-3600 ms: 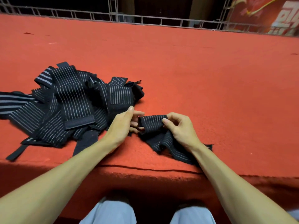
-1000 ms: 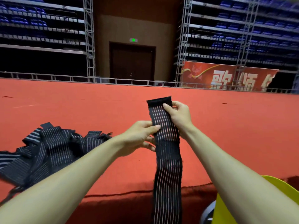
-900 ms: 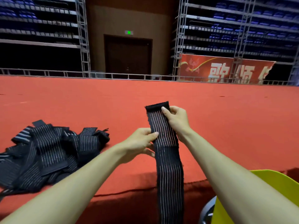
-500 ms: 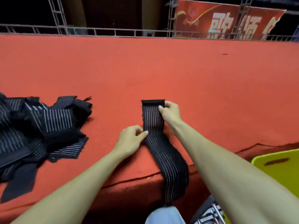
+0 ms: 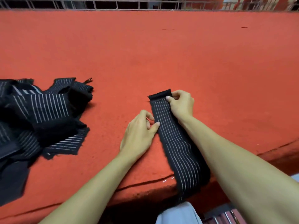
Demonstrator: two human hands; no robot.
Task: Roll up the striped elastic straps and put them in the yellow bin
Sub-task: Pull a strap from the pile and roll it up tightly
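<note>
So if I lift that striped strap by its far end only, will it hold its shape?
Probably not. The striped strap bends limply over the edge of the red surface, so it likely flops and dangles. It lies thin and flat, so it is probably light. The right hand holds its end by a pinch, so slipping seems unlikely.

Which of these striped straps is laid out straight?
The lone strap pinched by the right hand, stretched flat; the rest lie tangled in a heap.

striped strap [image 5: 174,138] flat on red carpet [image 5: 161,54], both hands pinching it
</note>
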